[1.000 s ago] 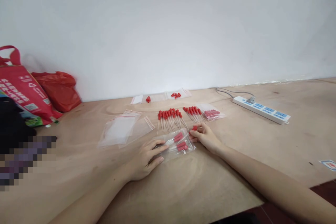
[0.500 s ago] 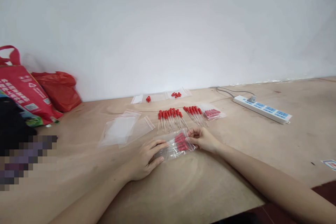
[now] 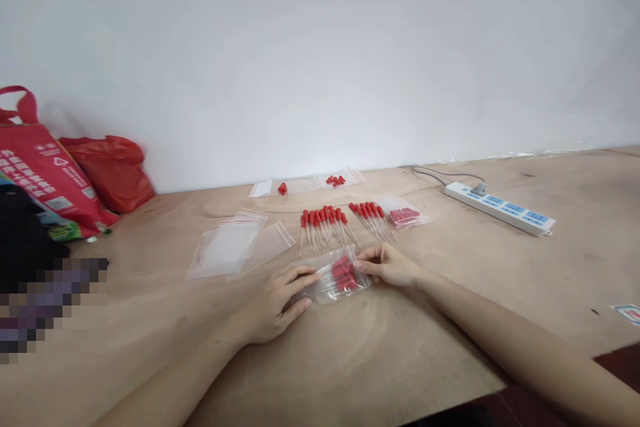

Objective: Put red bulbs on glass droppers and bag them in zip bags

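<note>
A clear plastic bag [image 3: 327,290] with several red-topped droppers inside lies on the table in front of me. My right hand [image 3: 387,265] pinches its right edge between thumb and fingers. On the bag's left end rests my left hand [image 3: 283,300], thumb and fingers apart, fingertips touching the plastic. Just behind are two groups of loose red-topped droppers, a left one [image 3: 324,219] and a right one [image 3: 369,212]. A filled bag [image 3: 404,215] lies to their right. Flat, clear zip bags [image 3: 227,247] are spread at the left.
Along the wall lie small red caps [image 3: 336,181] and another red cluster [image 3: 283,189] on plastic bags. A white power strip [image 3: 500,207] with a grey cable sits at the right. A red printed bag [image 3: 45,177] and a red plastic bag [image 3: 117,170] stand at the left.
The right edge of the bag has shifted slightly with my right hand's fingers, which are a little more closed on it. My left hand has hardly moved.
</note>
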{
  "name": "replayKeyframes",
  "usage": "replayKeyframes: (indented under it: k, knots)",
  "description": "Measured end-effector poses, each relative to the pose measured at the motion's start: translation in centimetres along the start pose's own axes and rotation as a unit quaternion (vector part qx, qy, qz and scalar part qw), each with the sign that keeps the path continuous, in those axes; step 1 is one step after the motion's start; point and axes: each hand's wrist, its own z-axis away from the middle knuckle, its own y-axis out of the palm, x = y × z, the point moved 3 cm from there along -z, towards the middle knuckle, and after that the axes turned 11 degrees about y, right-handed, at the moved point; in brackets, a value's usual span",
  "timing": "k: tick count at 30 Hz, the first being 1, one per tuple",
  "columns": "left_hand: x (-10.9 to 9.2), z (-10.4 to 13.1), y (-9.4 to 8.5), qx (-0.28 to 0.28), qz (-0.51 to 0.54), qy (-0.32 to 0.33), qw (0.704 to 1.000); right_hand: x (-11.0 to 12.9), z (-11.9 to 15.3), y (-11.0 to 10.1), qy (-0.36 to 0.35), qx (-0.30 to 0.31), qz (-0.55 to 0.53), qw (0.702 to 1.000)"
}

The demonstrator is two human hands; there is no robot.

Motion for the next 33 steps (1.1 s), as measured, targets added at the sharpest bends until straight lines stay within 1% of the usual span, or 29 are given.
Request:
replayKeyframes:
  k: [5,8,11,16,18,19,22,24,26,28,31,33]
  knots:
    - [0.2,0.1,0.1,-0.004,-0.003,0.001,1.0,-0.2,0.0,0.1,0.028,0.028,-0.014,0.999]
    - [0.2,0.3,0.2,0.002,-0.007,0.001,1.0,-0.6,-0.4,0.4,0.045,0.014,-0.009,0.999]
    - [0.2,0.3,0.3,0.01,-0.01,-0.002,1.0,-1.0,-0.9,0.5,0.057,-0.034,0.01,0.998]
    - [0.1,0.1,0.2,0.014,-0.012,0.0,1.0,-1.1,-1.0,-0.2,0.072,-0.153,0.013,0.985]
    - [0.0,0.1,0.2,0.013,-0.013,0.002,1.0,-0.9,-0.8,-0.5,0.09,-0.172,0.003,0.981]
    - [0.0,0.1,0.2,0.015,-0.013,0.003,1.0,-0.7,-0.9,-0.6,0.103,-0.164,0.0,0.981]
    - [-0.1,0.0,0.2,0.023,-0.014,0.006,1.0,-0.5,-1.1,-0.4,0.132,-0.102,-0.006,0.986]
    - [-0.1,0.1,0.2,0.028,-0.011,0.011,0.999,-0.4,-1.4,-0.2,0.117,-0.074,-0.02,0.99]
    - [-0.1,0.2,0.2,0.03,-0.01,0.017,0.999,-0.4,-1.5,0.0,0.088,-0.067,-0.044,0.993]
    - [0.0,0.2,0.2,0.029,-0.01,0.025,0.999,-0.4,-1.5,0.1,0.078,-0.056,-0.059,0.994]
    - [0.0,0.3,0.1,0.014,-0.003,0.032,0.999,-0.1,-1.0,0.6,0.07,-0.015,-0.059,0.996]
    - [-0.1,0.3,0.0,-0.008,0.002,0.037,0.999,0.6,-0.6,0.7,0.041,0.001,-0.068,0.997]
